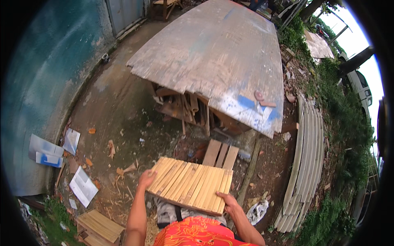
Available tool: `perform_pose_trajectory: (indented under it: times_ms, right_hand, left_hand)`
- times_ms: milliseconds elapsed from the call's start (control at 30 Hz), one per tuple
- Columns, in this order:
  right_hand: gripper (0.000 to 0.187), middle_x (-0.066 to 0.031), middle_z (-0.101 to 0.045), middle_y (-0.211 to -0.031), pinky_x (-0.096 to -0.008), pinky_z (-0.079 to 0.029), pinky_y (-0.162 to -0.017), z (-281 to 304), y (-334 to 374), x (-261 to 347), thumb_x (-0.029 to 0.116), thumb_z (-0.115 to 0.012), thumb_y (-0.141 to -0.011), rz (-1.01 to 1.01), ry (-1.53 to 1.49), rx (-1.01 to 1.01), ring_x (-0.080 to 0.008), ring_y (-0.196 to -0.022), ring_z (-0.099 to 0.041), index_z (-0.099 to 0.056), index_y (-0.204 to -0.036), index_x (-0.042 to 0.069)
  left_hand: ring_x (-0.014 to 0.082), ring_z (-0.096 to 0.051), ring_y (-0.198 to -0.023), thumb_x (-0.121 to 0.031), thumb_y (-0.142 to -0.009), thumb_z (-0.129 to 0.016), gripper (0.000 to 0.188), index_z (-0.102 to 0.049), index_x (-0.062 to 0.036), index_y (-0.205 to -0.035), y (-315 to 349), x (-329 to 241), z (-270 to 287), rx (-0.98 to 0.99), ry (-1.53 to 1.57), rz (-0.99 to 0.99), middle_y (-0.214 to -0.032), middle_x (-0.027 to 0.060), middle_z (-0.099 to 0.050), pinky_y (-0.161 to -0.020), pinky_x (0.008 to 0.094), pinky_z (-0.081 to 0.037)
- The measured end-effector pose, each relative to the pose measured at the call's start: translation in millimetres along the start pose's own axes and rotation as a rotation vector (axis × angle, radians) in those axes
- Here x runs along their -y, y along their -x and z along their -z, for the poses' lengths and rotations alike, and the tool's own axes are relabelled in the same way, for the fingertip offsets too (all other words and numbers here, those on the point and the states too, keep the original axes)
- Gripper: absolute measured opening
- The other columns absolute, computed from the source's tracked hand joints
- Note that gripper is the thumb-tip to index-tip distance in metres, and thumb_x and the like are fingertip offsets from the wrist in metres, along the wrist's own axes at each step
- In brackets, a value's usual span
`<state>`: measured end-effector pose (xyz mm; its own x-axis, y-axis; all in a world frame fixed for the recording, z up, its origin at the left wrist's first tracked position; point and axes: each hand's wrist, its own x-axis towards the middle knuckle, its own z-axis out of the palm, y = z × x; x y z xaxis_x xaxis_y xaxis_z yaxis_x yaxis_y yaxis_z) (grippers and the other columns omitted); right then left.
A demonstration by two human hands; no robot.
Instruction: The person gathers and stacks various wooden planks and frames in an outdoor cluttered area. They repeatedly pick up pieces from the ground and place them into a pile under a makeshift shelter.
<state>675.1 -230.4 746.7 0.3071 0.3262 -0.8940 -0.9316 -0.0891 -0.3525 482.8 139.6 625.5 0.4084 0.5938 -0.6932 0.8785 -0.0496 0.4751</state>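
A panel of light bamboo slats (188,183) lies tilted in front of my body, held between both hands. My left hand (147,178) grips its left edge, the fingers partly hidden behind it. On the right edge my right hand (227,201) holds on with the thumb on top and the other fingers underneath. Just beyond the panel stands a small slatted wooden stool or bench (220,154), partly covered by it. What supports the panel from below cannot be seen.
A large worn plywood table (213,53) stands ahead, wood scraps (188,107) stacked beneath. Corrugated sheets (303,164) lie right, near a white plastic bag (257,212). A slatted bamboo piece (100,226) sits lower left, with painted boards (83,185) by the teal wall (49,90).
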Motion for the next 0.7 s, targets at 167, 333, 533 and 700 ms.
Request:
perform_pose_trajectory:
  times_ms: [167, 333, 533, 700]
  right_hand:
    - [0.053, -0.0251, -0.054, -0.128, -0.047, -0.054, -0.094, -14, -22, 64, 0.0, -0.061, -0.089, 0.091, 0.024, -0.036, -0.0359, -0.113, -0.06, -0.037, -0.136, -0.009]
    - [0.057, -0.0259, -0.05, -0.132, -0.0465, -0.051, -0.098, -17, -72, 98, 0.0, -0.06, -0.09, 0.166, 0.004, -0.071, -0.0367, -0.117, -0.057, -0.032, -0.139, -0.007]
    - [0.056, -0.0231, -0.051, -0.132, -0.0481, -0.049, -0.099, -36, -180, 86, 0.003, -0.06, -0.091, 0.257, -0.162, -0.114, -0.0356, -0.118, -0.056, -0.033, -0.14, -0.005]
    - [0.054, -0.0213, -0.051, -0.131, -0.048, -0.048, -0.1, -48, -262, 53, 0.009, -0.059, -0.093, 0.239, -0.275, -0.188, -0.0348, -0.119, -0.055, -0.034, -0.139, -0.004]
  left_hand:
    - [0.0334, -0.059, -0.116, -0.056, -0.086, -0.063, 0.065, -0.059, -0.0028, -0.124, -43, -5, -34, -0.146, 0.355, 0.03, -0.123, 0.0202, -0.062, -0.097, 0.041, -0.045]
    - [0.0388, -0.062, -0.099, -0.048, -0.091, -0.059, 0.051, -0.064, 0.002, -0.101, -57, 35, -103, -0.375, 0.351, 0.098, -0.099, 0.0217, -0.065, -0.086, 0.0464, -0.046]
    - [0.0373, -0.053, -0.121, -0.062, -0.082, -0.062, 0.073, -0.058, -0.0029, -0.126, -72, 62, -191, 0.084, -0.036, 0.4, -0.126, 0.019, -0.059, -0.104, 0.0469, -0.04]
    - [0.0372, -0.038, -0.134, -0.07, -0.079, -0.059, 0.082, -0.054, -0.0067, -0.131, -67, 67, -226, 0.255, -0.307, 0.312, -0.139, 0.0169, -0.048, -0.111, 0.0573, -0.026]
